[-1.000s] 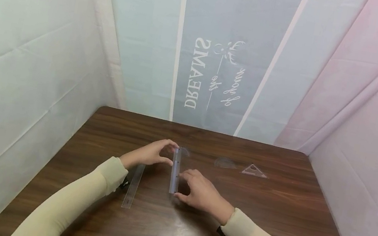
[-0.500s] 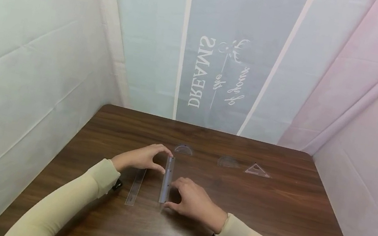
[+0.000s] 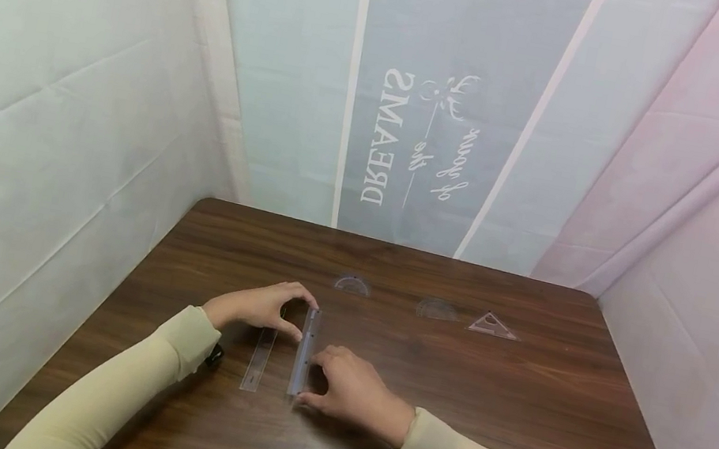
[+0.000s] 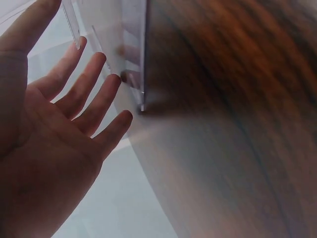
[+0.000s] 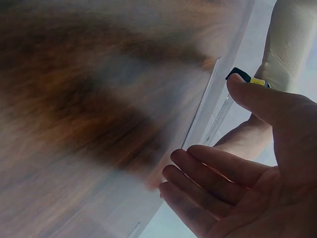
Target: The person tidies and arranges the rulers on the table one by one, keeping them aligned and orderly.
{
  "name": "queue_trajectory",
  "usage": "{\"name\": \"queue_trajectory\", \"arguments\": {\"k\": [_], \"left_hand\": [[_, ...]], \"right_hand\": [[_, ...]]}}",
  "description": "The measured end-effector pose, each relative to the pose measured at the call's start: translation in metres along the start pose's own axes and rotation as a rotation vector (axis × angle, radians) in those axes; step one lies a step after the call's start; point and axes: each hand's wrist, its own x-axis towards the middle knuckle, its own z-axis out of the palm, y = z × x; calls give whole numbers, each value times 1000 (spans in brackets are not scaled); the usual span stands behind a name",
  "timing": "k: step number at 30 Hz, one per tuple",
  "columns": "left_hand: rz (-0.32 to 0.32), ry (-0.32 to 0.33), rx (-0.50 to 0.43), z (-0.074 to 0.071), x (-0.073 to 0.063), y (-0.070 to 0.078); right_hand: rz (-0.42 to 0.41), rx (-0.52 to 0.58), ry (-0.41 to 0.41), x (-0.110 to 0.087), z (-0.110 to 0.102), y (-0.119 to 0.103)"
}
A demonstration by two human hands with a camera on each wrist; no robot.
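A clear, blue-tinted ruler is held lengthwise between both hands over the dark wooden table. My left hand pinches its far part, index fingertip at the far end and thumb at the left edge. My right hand grips the near part, fingers along the right edge and thumb by the near end. In the left wrist view the other fingers of the left hand spread away from the ruler. A second clear ruler lies on the table below the left hand, its far part hidden.
Toward the back of the table lie a bluish protractor, a second clear protractor and a clear set square. Hanging cloth encloses the table on the left, right and back.
Both hands have carried the ruler left and toward the person, beside the second ruler. The bluish protractor, earlier partly covered by the hand and ruler, now shows whole.
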Motion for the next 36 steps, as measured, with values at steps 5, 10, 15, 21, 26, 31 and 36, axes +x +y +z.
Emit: {"name": "queue_trajectory", "arguments": {"k": [5,10,15,21,26,31,36], "left_hand": [[5,-3,7,1,1,-5],[14,1,18,2,0,-7],[26,2,31,1,-1,-8],[52,11,42,-1,-2,-8],[50,17,45,-1,-3,-10],[62,21,55,0,-3,-14],[68,24,79,3,-1,-16]], "right_hand": [[14,-21,-9,3,3,-4],[18,-68,-12,6,9,-5],[30,-85,-24,9,11,-8],[41,-144,-44,13,11,-13],[39,-209,-53,16,12,-17],[27,-275,-45,17,16,-19],[19,-340,-41,17,19,-22]]}}
